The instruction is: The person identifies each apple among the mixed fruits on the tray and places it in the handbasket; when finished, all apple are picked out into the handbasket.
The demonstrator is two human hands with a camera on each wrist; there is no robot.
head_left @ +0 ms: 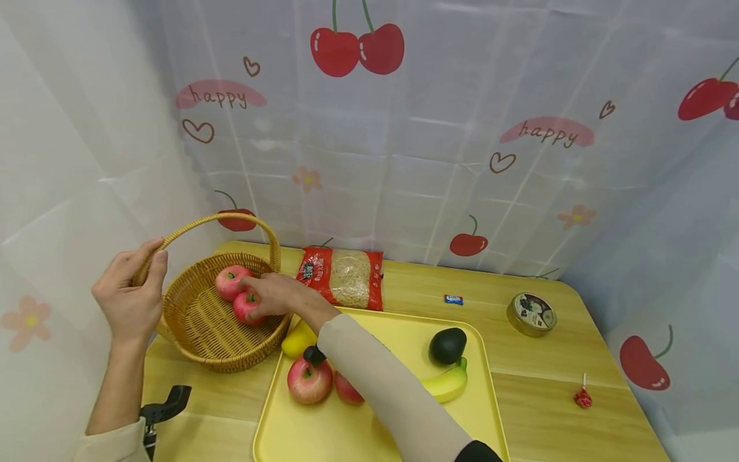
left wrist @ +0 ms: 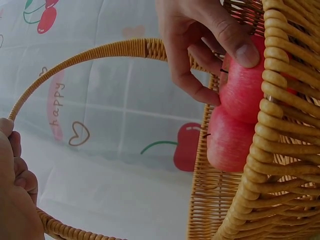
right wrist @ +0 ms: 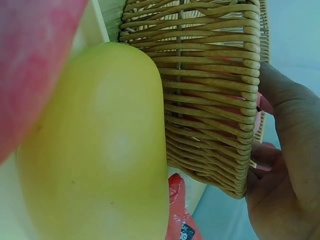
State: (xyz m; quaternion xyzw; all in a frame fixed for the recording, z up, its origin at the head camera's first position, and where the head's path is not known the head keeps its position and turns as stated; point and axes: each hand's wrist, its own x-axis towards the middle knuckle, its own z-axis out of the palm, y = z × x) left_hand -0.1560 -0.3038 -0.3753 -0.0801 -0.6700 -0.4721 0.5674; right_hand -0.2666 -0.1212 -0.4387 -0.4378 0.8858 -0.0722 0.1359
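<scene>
My left hand [head_left: 129,292] grips the arched handle [head_left: 216,218] of a wicker basket [head_left: 228,366] at the table's left. Inside the basket, my right hand [head_left: 283,295] holds a red apple [head_left: 248,309] between thumb and fingers. A second apple [head_left: 229,281] touches it. In the left wrist view, the thumb lies on the held apple [left wrist: 242,92], with the other apple [left wrist: 230,145] below it. Close to the right wrist camera is a smooth yellow mango [right wrist: 110,145]; the basket wall [right wrist: 210,90] hides most of the apples there.
A yellow tray [head_left: 312,436] bears two apples [head_left: 308,380], the mango, a banana [head_left: 450,385] and an avocado [head_left: 448,346]; my right forearm covers part of it. Behind lies a red-and-clear food bag [head_left: 349,279]. Rightward are a small blue packet [head_left: 453,299], a round tin [head_left: 532,314] and a lollipop [head_left: 583,398].
</scene>
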